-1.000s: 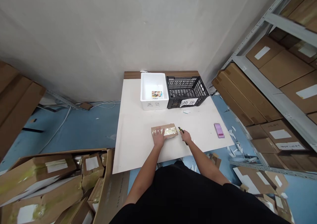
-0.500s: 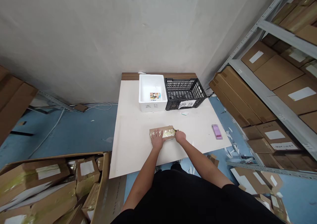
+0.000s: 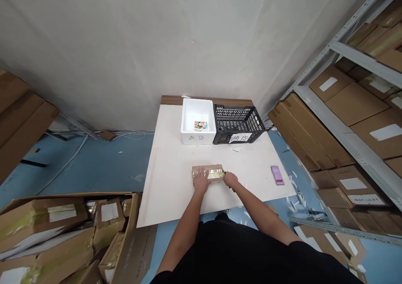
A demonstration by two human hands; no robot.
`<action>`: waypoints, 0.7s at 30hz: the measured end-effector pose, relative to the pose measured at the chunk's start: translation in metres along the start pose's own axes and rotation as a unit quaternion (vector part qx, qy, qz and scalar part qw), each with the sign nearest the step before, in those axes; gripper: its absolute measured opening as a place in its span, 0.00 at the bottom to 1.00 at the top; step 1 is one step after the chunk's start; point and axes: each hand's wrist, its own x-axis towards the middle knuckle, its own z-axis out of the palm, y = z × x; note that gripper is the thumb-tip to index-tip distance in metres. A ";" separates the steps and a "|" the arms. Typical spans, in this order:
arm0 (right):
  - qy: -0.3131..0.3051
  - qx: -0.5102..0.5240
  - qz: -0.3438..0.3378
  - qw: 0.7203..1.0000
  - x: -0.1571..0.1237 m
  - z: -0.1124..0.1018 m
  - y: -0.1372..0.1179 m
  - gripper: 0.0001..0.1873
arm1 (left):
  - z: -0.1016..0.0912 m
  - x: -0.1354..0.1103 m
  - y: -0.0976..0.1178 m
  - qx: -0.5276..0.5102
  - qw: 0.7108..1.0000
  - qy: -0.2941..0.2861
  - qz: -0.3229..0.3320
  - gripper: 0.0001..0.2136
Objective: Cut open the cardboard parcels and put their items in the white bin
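Note:
A small cardboard box with clear tape over it lies on the white tabletop. My left hand rests on its left half, fingers spread flat over the top. At the box's right end my right hand is closed around a box cutter. Only a bit of yellow and black shows of the cutter, right at the box's edge; its blade cannot be made out.
Behind the box stand a white bin with a colourful picture card inside and a black plastic crate. A blurred purple item lies at the table's right. A large carton of parcels stands at left, shelves at right.
The camera view has shifted slightly. My right hand remains at the box's right end with the cutter, turned a little; my left hand still lies on the box.

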 end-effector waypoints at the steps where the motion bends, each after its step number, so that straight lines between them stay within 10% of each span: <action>1: -0.001 -0.002 0.001 1.000 -0.002 0.001 0.001 0.11 | 0.000 0.000 0.000 0.003 1.000 0.001 0.002 0.33; 21: -0.017 0.050 -0.002 0.999 -0.051 0.025 0.038 0.12 | 0.001 -0.004 -0.001 -0.034 0.999 0.021 0.022 0.34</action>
